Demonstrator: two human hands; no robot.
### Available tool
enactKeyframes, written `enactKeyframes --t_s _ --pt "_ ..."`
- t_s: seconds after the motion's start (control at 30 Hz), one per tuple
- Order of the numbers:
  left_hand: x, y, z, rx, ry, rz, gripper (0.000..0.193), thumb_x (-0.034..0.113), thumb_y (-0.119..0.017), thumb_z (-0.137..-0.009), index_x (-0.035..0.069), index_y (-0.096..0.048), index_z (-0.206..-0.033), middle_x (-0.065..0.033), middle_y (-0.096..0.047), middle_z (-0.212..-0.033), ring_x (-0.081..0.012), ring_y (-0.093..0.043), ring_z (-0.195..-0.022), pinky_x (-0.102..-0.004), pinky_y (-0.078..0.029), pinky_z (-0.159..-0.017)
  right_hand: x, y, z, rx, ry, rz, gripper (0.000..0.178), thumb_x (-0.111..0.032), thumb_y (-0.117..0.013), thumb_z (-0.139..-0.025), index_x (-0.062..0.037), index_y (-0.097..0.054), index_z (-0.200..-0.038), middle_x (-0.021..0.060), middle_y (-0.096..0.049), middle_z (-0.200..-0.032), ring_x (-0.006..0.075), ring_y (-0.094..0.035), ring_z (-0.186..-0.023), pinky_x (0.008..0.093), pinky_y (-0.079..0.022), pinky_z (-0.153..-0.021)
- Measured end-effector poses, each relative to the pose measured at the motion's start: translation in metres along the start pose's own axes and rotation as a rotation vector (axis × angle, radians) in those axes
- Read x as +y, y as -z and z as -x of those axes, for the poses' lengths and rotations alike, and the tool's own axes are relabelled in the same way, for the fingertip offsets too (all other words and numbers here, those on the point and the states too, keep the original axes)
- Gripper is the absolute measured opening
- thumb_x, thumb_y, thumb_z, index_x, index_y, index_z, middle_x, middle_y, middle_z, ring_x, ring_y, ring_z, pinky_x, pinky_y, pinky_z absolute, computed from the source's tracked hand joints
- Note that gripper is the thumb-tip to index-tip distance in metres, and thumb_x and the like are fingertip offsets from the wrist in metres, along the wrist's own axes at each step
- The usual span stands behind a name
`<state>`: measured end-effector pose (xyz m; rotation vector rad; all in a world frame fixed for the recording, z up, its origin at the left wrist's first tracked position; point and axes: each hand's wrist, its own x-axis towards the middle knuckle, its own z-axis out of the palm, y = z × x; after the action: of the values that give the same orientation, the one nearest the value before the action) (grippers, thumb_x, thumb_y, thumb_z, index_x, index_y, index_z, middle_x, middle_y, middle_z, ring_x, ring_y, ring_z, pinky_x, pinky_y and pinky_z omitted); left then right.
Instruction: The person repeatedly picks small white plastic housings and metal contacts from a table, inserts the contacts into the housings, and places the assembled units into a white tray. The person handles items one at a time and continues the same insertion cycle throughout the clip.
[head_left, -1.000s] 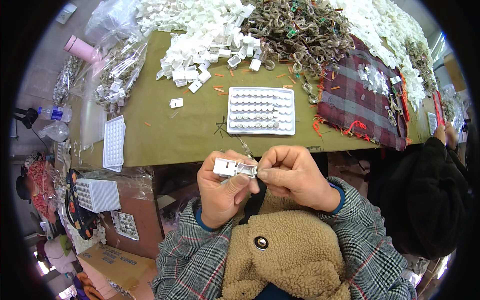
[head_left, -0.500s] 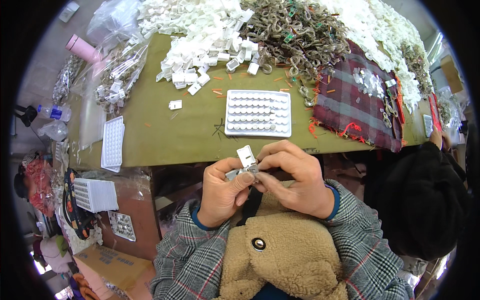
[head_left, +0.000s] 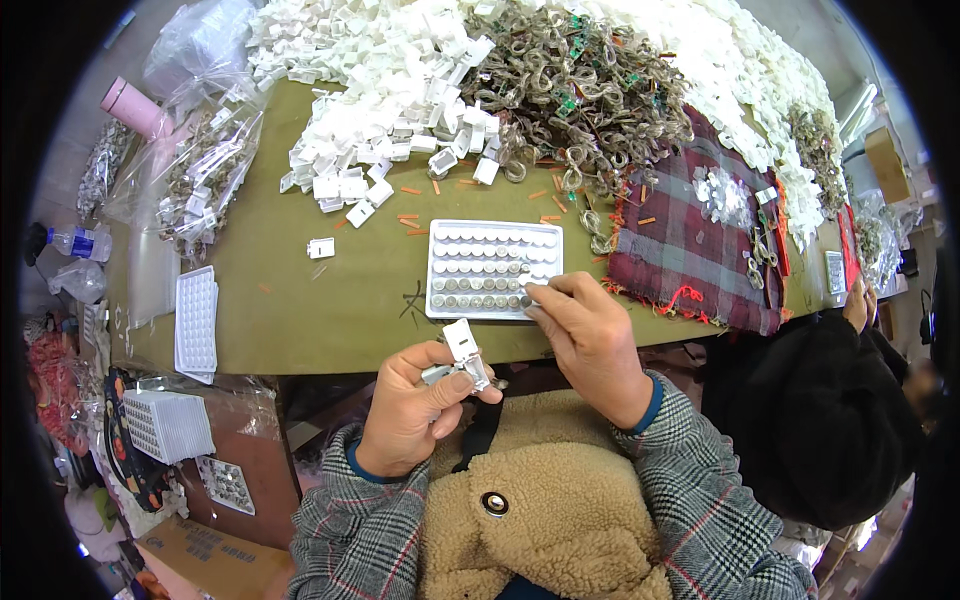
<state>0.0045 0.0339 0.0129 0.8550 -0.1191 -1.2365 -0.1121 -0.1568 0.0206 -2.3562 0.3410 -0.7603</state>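
My left hand [head_left: 408, 412] is closed around a small white plastic case [head_left: 461, 343], its lid flipped up. In front of me on the table lies a white tray [head_left: 433, 262] with rows of small round silver button cells [head_left: 475, 285]. My right hand [head_left: 598, 345] reaches to the tray's near right corner, thumb and forefinger pinched together over the cells. Whatever is between these fingertips is too small and too hidden to name.
White plastic cases [head_left: 350, 140] heap up at the far left, beside a pile of clear looped cords [head_left: 580, 90]. A plaid cloth [head_left: 665, 240] lies to the right. Stacked trays [head_left: 195, 325] sit at the left edge. A person in black [head_left: 815, 410] sits at my right.
My right hand has left the white case and moved forward to the tray. My left hand still holds the case, and the view has shifted a little.
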Motion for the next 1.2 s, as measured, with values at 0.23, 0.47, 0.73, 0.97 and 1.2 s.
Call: enactKeyframes --t_s 0.23,0.47,0.73,0.97,1.2 --pt "0.002 -0.002 -0.012 -0.018 0.037 0.034 0.023 0.007 -0.069 -0.093 -0.003 -0.062 -0.113 -0.0182 -0.069 -0.101 -0.0213 -0.072 -0.082 -0.0158 -0.041 -0.039 0.012 -0.008 -0.001 -0.065 0.007 0.062 0.021 0.002 -0.07 -0.078 0.0025 -0.065 -0.098 0.0136 -0.06 -0.09 0.0301 -0.062 -0.082 0.0388 -0.053 -0.071" --pt "0.001 -0.001 -0.017 0.045 0.036 0.109 0.023 0.009 -0.067 -0.095 0.001 -0.059 -0.115 -0.017 -0.069 -0.101 -0.0198 -0.07 -0.079 -0.0173 -0.041 -0.04 0.016 -0.006 -0.011 -0.19 0.162 0.048 0.024 0.001 -0.065 -0.075 0.0038 -0.064 -0.099 0.0155 -0.061 -0.097 0.0316 -0.063 -0.088 0.039 -0.054 -0.076" --pt "-0.004 -0.002 -0.018 0.018 -0.01 0.181 0.022 0.009 -0.064 -0.097 0.001 -0.06 -0.117 -0.0145 -0.069 -0.103 -0.0179 -0.068 -0.084 -0.0174 -0.043 -0.043 0.002 0.0 -0.013 -0.225 0.103 -0.019 0.023 0.004 -0.066 -0.078 0.0021 -0.064 -0.101 0.0151 -0.06 -0.099 0.0321 -0.063 -0.087 0.0378 -0.054 -0.073" --pt "-0.02 -0.007 -0.009 0.031 -0.061 0.144 0.024 0.011 -0.062 -0.099 -0.001 -0.061 -0.119 -0.0129 -0.069 -0.098 -0.0146 -0.067 -0.081 -0.0163 -0.043 -0.043 -0.032 0.0 0.003 -0.141 0.093 -0.275 0.024 0.011 -0.068 -0.078 0.0037 -0.066 -0.101 0.0139 -0.059 -0.1 0.0267 -0.065 -0.08 0.0335 -0.055 -0.068" --pt "-0.022 -0.002 0.001 -0.044 -0.074 0.202 0.021 0.007 -0.063 -0.098 -0.001 -0.062 -0.117 -0.0137 -0.07 -0.099 -0.017 -0.07 -0.081 -0.017 -0.042 -0.041 -0.04 0.006 0.008 -0.139 0.038 -0.413 0.033 0.011 -0.068 -0.078 0.002 -0.068 -0.11 0.0144 -0.062 -0.097 0.0268 -0.066 -0.078 0.0333 -0.055 -0.068"
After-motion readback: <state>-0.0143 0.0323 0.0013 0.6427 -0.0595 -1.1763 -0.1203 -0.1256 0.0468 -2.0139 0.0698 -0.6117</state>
